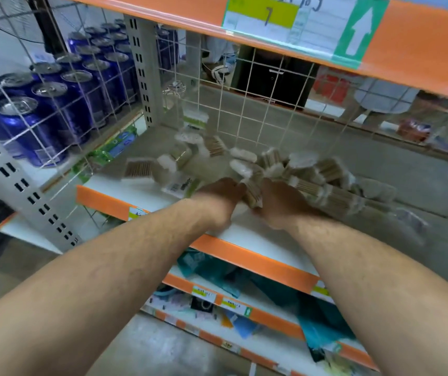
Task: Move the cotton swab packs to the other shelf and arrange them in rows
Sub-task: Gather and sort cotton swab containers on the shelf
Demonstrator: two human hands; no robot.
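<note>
1. The cotton swab packs (271, 164) lie in a loose, blurred heap on the white shelf (244, 233), in front of the wire grid (244, 104).
2. The left hand (218, 194) and right hand (279, 204) meet at the heap's near edge, touching one pack (252, 191) between them.
3. The fingers are hidden and blurred, so I cannot tell how far either hand is closed.
4. Blue cans (54, 104) stand in the bay to the left.

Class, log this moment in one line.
left hand: holds clear packs of wooden cotton swabs | right hand: same | white orange-edged shelf: packs lie scattered
</note>
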